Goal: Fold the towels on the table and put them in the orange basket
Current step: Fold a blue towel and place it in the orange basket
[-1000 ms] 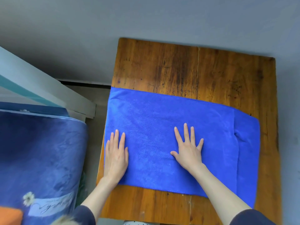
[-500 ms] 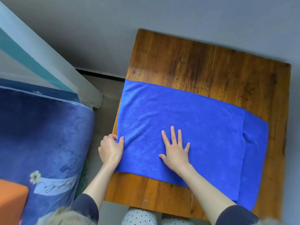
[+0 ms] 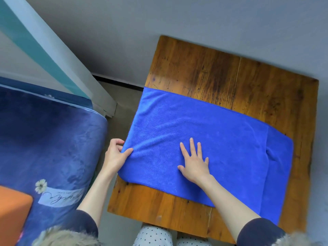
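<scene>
L hand (image 3: 116, 155) pinching blue towel (image 3: 204, 139) edge, R hand (image 3: 194, 163) flat on it, blanket label (image 3: 61, 197) script illegible

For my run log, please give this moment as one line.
left hand: pinches blue towel edge | right hand: flat on towel | table

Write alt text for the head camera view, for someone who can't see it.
A person's left hand pinches the left edge of a blue towel spread on a wooden table, while the right hand presses flat on its middle. An orange basket shows at the lower left, on dark blue bedding.
</scene>
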Demonstrator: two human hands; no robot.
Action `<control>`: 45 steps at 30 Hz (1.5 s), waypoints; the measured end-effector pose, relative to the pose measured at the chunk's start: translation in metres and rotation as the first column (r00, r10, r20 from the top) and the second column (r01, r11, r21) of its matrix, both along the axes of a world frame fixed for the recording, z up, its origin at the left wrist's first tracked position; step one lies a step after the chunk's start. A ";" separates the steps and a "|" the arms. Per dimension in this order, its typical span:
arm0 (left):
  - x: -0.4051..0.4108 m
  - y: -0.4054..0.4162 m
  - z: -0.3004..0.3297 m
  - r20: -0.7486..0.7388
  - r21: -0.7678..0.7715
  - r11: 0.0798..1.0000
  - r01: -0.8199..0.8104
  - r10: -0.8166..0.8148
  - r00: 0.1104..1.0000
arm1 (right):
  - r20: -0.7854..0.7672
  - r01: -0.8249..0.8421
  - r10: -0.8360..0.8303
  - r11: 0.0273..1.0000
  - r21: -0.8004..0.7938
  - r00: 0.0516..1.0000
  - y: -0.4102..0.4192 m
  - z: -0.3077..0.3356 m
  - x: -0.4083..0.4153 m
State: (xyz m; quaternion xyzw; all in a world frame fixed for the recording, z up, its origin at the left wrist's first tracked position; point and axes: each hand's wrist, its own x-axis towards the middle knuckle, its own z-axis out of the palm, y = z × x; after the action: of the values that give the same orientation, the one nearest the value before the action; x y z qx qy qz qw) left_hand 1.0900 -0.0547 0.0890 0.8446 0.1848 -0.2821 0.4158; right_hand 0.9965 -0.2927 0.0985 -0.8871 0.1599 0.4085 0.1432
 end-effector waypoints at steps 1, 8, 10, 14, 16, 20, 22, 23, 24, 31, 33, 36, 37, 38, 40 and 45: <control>0.000 0.004 -0.002 -0.003 0.009 1.000 0.002 -0.002 1.000 | 0.005 0.003 -0.003 1.000 0.001 1.000 0.000 0.000 0.000; -0.005 0.008 -0.011 0.073 0.274 0.962 -0.020 0.000 0.997 | 0.099 -0.002 0.002 1.000 -0.006 0.995 0.003 0.001 -0.014; -0.010 0.004 -0.007 0.145 0.359 0.934 -0.001 -0.055 0.988 | 0.122 0.003 0.000 1.000 -0.018 0.993 0.001 0.002 -0.024; -0.026 -0.019 0.006 0.316 0.426 0.896 0.124 -0.276 0.908 | 0.112 0.049 -0.047 0.999 -0.012 0.993 -0.010 0.004 -0.048; -0.041 -0.040 0.010 0.313 0.431 0.865 0.257 -0.411 0.857 | 0.111 0.079 -0.076 0.997 -0.021 0.991 -0.020 0.005 -0.061; -0.075 -0.091 0.010 0.256 0.380 0.776 0.503 -0.611 0.749 | 0.185 0.213 -0.197 0.974 -0.072 0.963 -0.050 0.008 -0.091; -0.091 -0.117 0.006 0.216 0.372 0.681 0.631 -0.725 0.654 | 0.258 0.326 -0.293 0.940 -0.096 0.921 -0.070 0.010 -0.107; -0.099 -0.130 0.004 0.185 0.373 0.624 0.686 -0.775 0.604 | 0.298 0.390 -0.345 0.915 -0.107 0.890 -0.081 0.011 -0.116; -0.106 -0.142 0.002 0.153 0.379 0.566 0.732 -0.819 0.553 | 0.340 0.454 -0.394 0.883 -0.119 0.854 -0.093 0.012 -0.126; -0.155 -0.229 -0.004 0.042 0.475 0.263 0.840 -0.960 0.277 | 0.448 0.912 -0.807 0.407 -0.051 0.385 -0.172 0.008 -0.195; -0.168 -0.251 -0.004 0.035 0.493 0.208 0.845 -0.975 0.219 | 0.380 0.942 -0.867 0.334 -0.036 0.322 -0.188 0.002 -0.209; -0.186 -0.277 -0.007 0.019 0.493 0.151 0.857 -0.986 0.163 | 0.327 0.938 -0.885 0.347 -0.012 0.332 -0.202 -0.008 -0.220; -0.190 -0.283 -0.008 0.004 0.488 0.144 0.861 -0.987 0.162 | 0.316 0.933 -0.885 0.360 0.003 0.341 -0.205 -0.011 -0.221; -0.194 -0.287 -0.010 -0.015 0.486 0.138 0.863 -0.986 0.166 | 0.303 0.927 -0.885 0.376 0.016 0.354 -0.208 -0.013 -0.222; -0.196 -0.290 -0.013 -0.048 0.493 0.137 0.859 -0.982 0.183 | 0.290 0.916 -0.881 0.400 0.038 0.373 -0.216 -0.015 -0.223; -0.194 -0.293 -0.009 -0.018 0.454 0.255 0.854 -0.955 0.295 | 0.343 0.932 -0.885 0.357 0.063 0.316 -0.258 -0.013 -0.247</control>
State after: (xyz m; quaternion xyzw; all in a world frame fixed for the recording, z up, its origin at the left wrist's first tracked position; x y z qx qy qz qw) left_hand 0.8960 -0.3481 0.0801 0.8841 -0.3450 -0.3143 0.0226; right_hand 0.7500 -0.5506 0.0858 -0.7032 0.6346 0.0948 0.3062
